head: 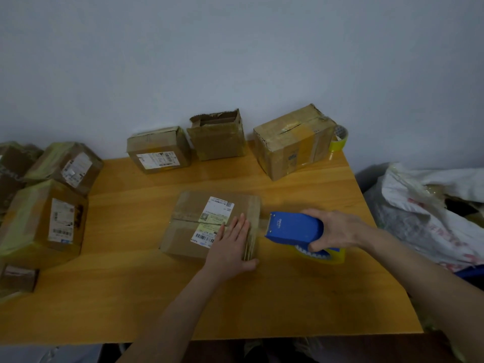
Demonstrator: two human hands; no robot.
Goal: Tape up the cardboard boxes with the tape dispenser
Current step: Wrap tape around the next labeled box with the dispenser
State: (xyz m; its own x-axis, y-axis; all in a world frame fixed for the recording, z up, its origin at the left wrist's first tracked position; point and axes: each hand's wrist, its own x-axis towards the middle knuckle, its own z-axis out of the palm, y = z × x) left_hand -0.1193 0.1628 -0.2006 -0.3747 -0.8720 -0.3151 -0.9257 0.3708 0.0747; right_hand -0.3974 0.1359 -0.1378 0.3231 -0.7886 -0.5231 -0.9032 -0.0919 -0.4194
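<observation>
The left hand (231, 242) lies flat, fingers spread, on the flat brown cardboard box (209, 224) mid-table, pinning tape at its right edge. The right hand (332, 230) grips the blue plastic tape dispenser (293, 227) just beside it. Taping seems under way; next, probably cutting the strip.

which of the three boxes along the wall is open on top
The middle box, with torn flaps standing up. The labelled box to its left and the large taped box to its right are both closed.
</observation>
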